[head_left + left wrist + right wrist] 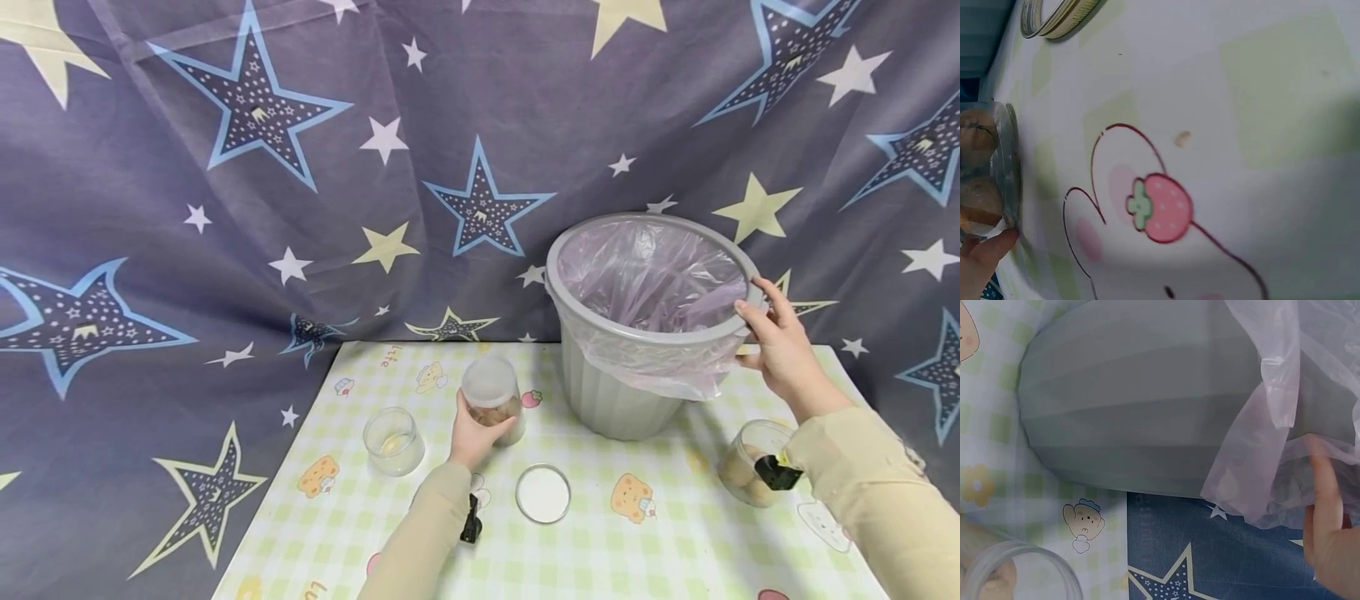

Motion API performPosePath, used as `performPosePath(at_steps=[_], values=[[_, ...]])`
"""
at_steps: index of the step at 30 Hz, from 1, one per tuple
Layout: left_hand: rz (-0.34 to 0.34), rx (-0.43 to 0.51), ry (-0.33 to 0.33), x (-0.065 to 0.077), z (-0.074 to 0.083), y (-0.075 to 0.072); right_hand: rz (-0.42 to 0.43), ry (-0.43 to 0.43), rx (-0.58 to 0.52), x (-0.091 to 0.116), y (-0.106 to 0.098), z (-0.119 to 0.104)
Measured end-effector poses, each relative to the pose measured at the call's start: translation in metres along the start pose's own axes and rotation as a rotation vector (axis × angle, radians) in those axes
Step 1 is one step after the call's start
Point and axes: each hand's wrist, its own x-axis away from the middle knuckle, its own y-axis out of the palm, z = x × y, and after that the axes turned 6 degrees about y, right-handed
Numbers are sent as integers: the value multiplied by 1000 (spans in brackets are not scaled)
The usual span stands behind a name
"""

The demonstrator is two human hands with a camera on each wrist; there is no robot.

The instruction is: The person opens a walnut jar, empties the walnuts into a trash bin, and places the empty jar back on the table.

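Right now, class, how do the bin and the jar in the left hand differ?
The bin is far larger than the jar. The bin is opaque grey, while the jar is see-through. The bin is lined with a purplish bag; the jar holds brown lumps. Both have a hand on them: the right hand on the bin, the left hand round the jar.

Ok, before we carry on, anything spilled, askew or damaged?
Two small things. The liner overhangs the bin unevenly, drooping lowest at front right, near the right hand. And a brown speck sits on the tablecloth near a printed strawberry; crumb or stain, I can't tell. No damage visible.
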Motion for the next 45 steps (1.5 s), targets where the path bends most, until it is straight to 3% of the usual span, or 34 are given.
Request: performPosePath(at_steps=[10,20,27,37,45], values=[[35,10,6,12,6,-14,3,20,9,0,4,1],[31,95,21,15,21,-18,1,4,2,2,2,-2],[46,49,45,19,29,-24,-5,8,4,1,1,-1],[12,18,79,29,49,-34,-8,10,7,1,3,-1],[-65,4,126,40,62,-31,0,14,26,1,2,-3]])
